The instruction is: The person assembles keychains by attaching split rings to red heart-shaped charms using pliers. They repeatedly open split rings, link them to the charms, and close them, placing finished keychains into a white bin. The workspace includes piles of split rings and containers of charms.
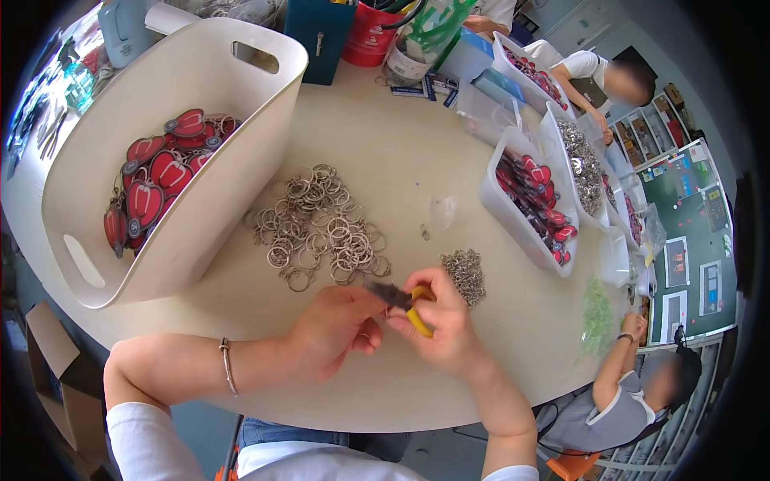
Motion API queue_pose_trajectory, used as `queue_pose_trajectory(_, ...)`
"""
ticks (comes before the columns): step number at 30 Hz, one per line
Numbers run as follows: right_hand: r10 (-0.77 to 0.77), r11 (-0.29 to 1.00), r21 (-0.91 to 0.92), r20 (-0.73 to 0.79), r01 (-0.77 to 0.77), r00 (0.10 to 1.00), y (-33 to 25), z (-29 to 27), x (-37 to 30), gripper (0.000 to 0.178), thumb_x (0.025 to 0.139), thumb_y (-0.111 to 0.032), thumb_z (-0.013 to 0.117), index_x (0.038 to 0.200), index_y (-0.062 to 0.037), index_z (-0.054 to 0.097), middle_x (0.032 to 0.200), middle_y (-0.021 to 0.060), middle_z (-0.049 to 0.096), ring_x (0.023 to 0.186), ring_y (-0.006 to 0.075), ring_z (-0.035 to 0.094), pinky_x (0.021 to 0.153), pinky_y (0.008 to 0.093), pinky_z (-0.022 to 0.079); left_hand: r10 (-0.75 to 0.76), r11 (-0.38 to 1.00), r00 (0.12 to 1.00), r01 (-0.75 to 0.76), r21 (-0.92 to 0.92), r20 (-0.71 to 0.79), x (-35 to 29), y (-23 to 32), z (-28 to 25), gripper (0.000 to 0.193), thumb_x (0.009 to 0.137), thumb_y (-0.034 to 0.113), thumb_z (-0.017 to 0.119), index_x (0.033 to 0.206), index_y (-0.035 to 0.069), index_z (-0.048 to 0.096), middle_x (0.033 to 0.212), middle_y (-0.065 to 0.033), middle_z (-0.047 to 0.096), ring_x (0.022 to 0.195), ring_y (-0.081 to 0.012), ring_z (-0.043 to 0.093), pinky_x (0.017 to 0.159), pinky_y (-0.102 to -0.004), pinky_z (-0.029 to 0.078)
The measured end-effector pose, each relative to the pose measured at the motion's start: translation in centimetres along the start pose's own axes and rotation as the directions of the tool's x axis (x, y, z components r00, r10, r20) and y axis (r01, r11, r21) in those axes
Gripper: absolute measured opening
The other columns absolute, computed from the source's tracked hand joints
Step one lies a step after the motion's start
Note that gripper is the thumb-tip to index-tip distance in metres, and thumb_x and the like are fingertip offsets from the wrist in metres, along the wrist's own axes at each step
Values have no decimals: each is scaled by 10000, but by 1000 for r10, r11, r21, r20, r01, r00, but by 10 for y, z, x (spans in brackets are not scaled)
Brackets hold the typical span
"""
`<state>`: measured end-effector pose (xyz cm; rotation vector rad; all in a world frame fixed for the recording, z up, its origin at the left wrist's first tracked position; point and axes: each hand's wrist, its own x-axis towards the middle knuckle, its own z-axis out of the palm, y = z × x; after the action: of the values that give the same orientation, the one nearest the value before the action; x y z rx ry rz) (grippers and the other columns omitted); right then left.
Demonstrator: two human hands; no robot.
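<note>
My right hand [445, 333] is closed around pliers [418, 321] with yellow handles and dark jaws, which point left. Close against the jaws, my left hand [333, 329] has its thumb and fingers pinched together; whatever lies between them is too small to make out. Just beyond my left hand spreads a loose pile of metal split key rings [325, 228] with short chains. A smaller heap of silver chain pieces [464, 276] lies beside my right hand, on its far right side.
A tall cream bin [249, 104] at the left holds red keychains [148, 200]. White trays [491, 196] of red pieces and metal parts line the right side. Green bits [596, 317] lie at the right edge. A red bucket [369, 36] stands at the back. Other people sit at the right.
</note>
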<state>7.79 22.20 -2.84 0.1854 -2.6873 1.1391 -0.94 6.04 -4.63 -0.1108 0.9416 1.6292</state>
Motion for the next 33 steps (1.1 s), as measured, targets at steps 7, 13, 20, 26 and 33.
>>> queue_pose_trajectory(7, -136, 986, -77, 142, 148, 981, -6, -16, -4, 180, 721, -41, 758, 703, 14, 588, 1026, 106, 526, 819, 216, 568, 683, 320, 481, 6, 998, 999, -8, 64, 38, 3, -1, 3, 203, 919, 198, 617, 941, 2, 662, 770, -43, 628, 593, -78, 536, 499, -210, 419)
queue_pose_trajectory(13, 249, 960, -81, -199, -269, 948, 12, -35, 11, 154, 696, -17, 764, 763, 23, 632, 984, 119, 540, 831, 244, 597, 679, 341, 497, 45, 981, 999, -45, 186, 5, 9, -1, 3, 216, 917, 166, 619, 979, -34, 671, 773, -38, 638, 569, -61, 513, 481, -208, 413)
queue_pose_trajectory(20, 333, 910, -204, -157, -360, 930, 37, -39, 9, 155, 683, 3, 755, 818, 2, 677, 933, 103, 544, 848, 273, 585, 739, 364, 479, 99, 961, 992, -116, 249, 79, 7, 0, 2, 222, 907, 155, 632, 1000, -41, 681, 747, -23, 621, 526, -55, 488, 456, -208, 408)
queue_pose_trajectory(26, 266, 900, -315, -148, -301, 952, 39, -21, 13, 157, 679, -38, 769, 798, -9, 670, 939, 88, 545, 900, 279, 550, 808, 385, 432, 166, 949, 983, -180, 258, 78, 6, -5, 3, 222, 907, 163, 638, 975, -42, 688, 747, -28, 634, 520, -59, 509, 454, -203, 414)
queue_pose_trajectory(33, 247, 891, -349, -161, -289, 956, 41, -16, 10, 181, 705, -57, 759, 823, 2, 635, 966, 101, 535, 913, 288, 545, 823, 387, 426, 232, 924, 971, -239, 298, 59, 6, -5, 4, 223, 893, 179, 663, 968, -30, 691, 768, -57, 666, 523, -73, 543, 446, -209, 440)
